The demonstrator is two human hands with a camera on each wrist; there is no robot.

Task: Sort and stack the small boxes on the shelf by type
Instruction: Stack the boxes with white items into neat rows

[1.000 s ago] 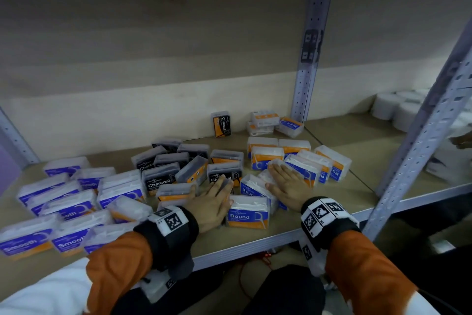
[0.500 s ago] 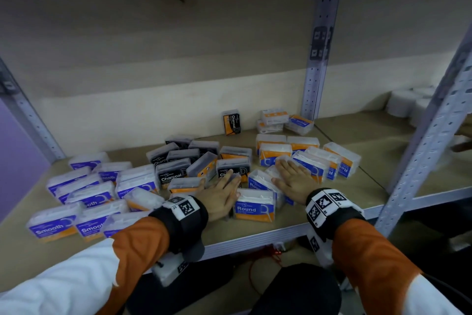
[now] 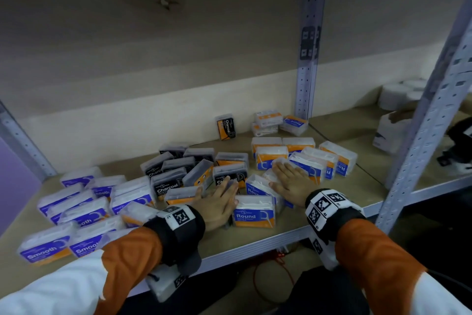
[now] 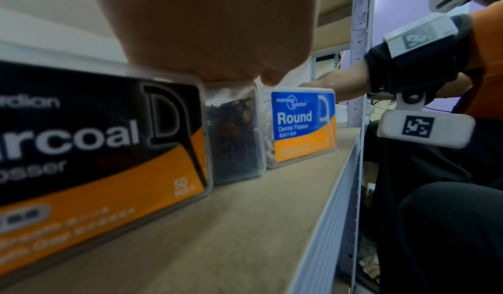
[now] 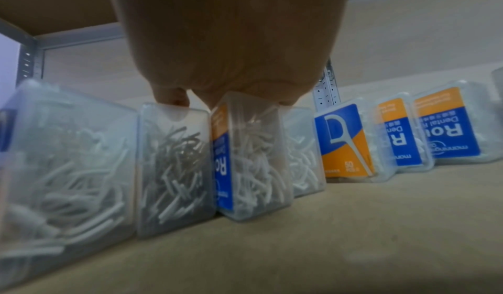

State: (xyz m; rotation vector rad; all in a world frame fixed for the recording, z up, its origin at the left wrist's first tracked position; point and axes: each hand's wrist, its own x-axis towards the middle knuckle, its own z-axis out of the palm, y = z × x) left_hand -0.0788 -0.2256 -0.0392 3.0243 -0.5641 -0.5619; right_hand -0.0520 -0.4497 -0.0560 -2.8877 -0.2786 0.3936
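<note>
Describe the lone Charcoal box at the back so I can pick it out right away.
Follow the shelf to its back wall, just left of the rear metal upright. The Charcoal box stands there alone on end, its name reading sideways. The other black boxes lie clustered nearer the front.

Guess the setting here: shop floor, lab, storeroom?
Probably a storeroom or stock area: a perforated metal rack upright, a bare board shelf, and many retail floss boxes lying loose.
</note>
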